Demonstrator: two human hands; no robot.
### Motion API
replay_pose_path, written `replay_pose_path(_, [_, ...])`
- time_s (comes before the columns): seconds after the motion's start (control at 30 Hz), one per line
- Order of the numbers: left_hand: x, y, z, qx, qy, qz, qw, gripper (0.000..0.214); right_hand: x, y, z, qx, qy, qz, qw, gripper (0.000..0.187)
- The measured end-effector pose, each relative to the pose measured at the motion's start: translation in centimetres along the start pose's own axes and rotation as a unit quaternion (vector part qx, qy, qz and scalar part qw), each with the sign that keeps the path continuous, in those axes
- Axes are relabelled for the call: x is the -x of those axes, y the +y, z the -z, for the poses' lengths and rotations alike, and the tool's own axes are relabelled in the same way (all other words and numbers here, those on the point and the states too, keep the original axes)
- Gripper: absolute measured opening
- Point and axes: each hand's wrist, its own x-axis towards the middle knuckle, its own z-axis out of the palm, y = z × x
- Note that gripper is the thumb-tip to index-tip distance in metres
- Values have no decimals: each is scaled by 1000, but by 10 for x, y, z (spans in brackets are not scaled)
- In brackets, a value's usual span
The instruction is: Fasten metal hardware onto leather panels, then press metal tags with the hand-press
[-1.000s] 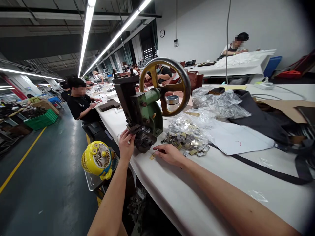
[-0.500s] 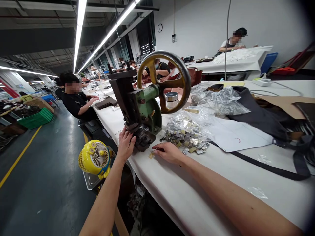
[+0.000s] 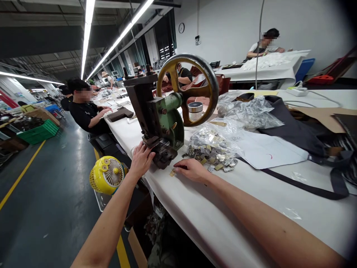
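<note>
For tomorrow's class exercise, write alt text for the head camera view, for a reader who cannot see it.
A person's left hand presses against the lower end of a green hand-wheel press on a white-covered workbench. The right hand lies beside a small brass piece, near a heap of metal fittings and a plastic bag.

This is a leather-goods factory workshop: long white-topped workbenches run beneath strip lights, with a wheel-driven hand press, leather pieces and seated workers along them.
</note>
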Motion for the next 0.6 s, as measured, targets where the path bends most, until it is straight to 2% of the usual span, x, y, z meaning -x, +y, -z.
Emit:
replay_pose_path(0.07, [0,4,-4,30,21,7,999,46,4,-5,4,-2,10,10,1000,33])
replay_pose_path(0.13, [6,8,-13,55,48,31,997,45,1,-16,26,12,67,44,997,31])
replay_pose_path(0.2, [16,12,-28,96,104,75,987,46,-16,-32,72,55,203,114,971,29])
replay_pose_path(0.27, [23,16,-46,157,185,116,963,49,-47,-53,138,135,373,166,903,31])
replay_pose_path(0.3, [24,17,-54,183,216,129,950,48,-65,-65,173,183,441,161,864,36])
replay_pose_path(0.33, [25,17,-62,195,232,139,943,47,-83,-76,207,224,483,120,838,44])
replay_pose_path(0.4, [23,17,-70,204,236,149,938,45,-115,-92,257,250,497,1,831,56])
replay_pose_path(0.43, [23,18,-70,203,232,154,939,45,-126,-93,271,240,487,-46,838,57])
replay_pose_path(0.47, [22,19,-69,202,228,158,939,45,-132,-89,275,222,484,-72,844,55])
replay_pose_path(0.5, [23,20,-66,202,222,163,940,46,-135,-80,271,201,495,-78,842,52])
replay_pose_path(0.53, [23,21,-63,204,215,169,940,46,-133,-67,259,178,520,-74,832,51])
replay_pose_path(0.6, [24,24,-57,211,197,184,939,48,-121,-31,219,140,575,-77,802,54])
